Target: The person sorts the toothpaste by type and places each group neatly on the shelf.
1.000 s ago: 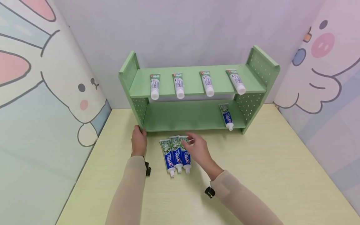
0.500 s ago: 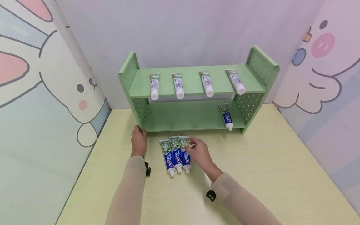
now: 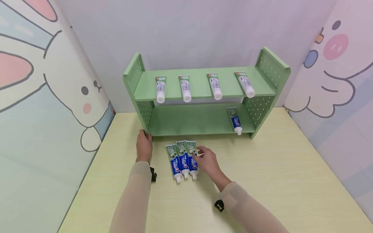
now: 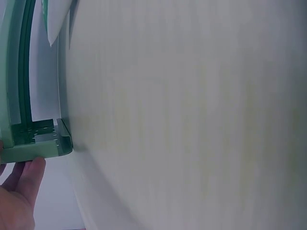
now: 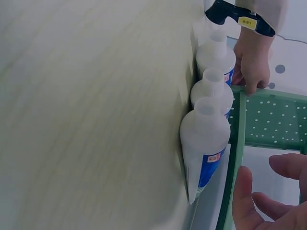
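My left hand (image 3: pixel 144 147) grips the lower left front corner of a green two-tier shelf (image 3: pixel 198 121). In the left wrist view, its fingers (image 4: pixel 32 178) lie against the shelf's side panel. Three green-and-blue toothpaste tubes with white caps lie close together in front of the shelf: a left tube (image 3: pixel 174 161), a middle tube (image 3: pixel 183 158) and a right tube (image 3: pixel 192 160). My right hand (image 3: pixel 208 161) hovers beside the right tube, thumb and fingers apart. The right wrist view shows the fingers (image 5: pixel 243 191) spread near that tube (image 5: pixel 208 143), holding nothing.
Several white-and-green tubes (image 3: pixel 186 89) lie spaced along the upper tier, caps forward. One blue-and-green tube (image 3: pixel 234 120) sits on the lower tier at the right. The pale wooden table (image 3: pixel 276 168) extends around, with cartoon-printed walls (image 3: pixel 326 90) at the sides.
My right hand has come down and slightly back toward me along the right tube's right side. The left hand stays on the shelf corner, and the tubes have not moved.
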A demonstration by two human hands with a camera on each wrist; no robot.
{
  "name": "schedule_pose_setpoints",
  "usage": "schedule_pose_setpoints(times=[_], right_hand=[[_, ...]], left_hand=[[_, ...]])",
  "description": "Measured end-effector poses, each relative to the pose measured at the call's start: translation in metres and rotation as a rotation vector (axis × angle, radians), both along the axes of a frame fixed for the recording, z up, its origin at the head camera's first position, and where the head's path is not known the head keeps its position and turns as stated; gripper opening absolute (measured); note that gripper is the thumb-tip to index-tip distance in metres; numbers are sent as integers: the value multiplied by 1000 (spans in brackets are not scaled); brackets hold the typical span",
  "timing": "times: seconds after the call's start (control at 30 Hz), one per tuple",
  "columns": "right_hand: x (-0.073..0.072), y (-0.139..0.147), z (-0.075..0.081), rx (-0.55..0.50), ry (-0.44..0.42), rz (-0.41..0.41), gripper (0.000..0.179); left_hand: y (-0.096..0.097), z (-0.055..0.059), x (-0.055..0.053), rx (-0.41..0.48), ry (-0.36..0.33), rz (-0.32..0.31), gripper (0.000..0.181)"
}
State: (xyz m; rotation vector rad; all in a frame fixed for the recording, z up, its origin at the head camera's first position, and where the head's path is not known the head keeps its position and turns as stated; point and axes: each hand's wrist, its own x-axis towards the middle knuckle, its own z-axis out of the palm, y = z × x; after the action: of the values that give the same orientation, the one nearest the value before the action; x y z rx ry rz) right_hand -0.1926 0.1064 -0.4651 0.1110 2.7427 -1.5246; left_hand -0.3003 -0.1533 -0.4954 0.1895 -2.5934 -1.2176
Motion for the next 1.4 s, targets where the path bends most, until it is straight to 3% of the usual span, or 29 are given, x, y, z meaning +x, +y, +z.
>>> schedule_pose_setpoints(times=[0.33, 0.87, 1.4], right_hand=[[3, 3, -8, 10, -80, 6, 49], [1, -1, -18, 45, -212, 1, 57], [0, -5, -27, 71, -249, 17, 61]], left_hand=[[-2, -3, -1, -3, 28, -11, 27], [-2, -2, -1, 0, 15, -4, 27], [0, 0, -1, -7, -7, 10, 27]])
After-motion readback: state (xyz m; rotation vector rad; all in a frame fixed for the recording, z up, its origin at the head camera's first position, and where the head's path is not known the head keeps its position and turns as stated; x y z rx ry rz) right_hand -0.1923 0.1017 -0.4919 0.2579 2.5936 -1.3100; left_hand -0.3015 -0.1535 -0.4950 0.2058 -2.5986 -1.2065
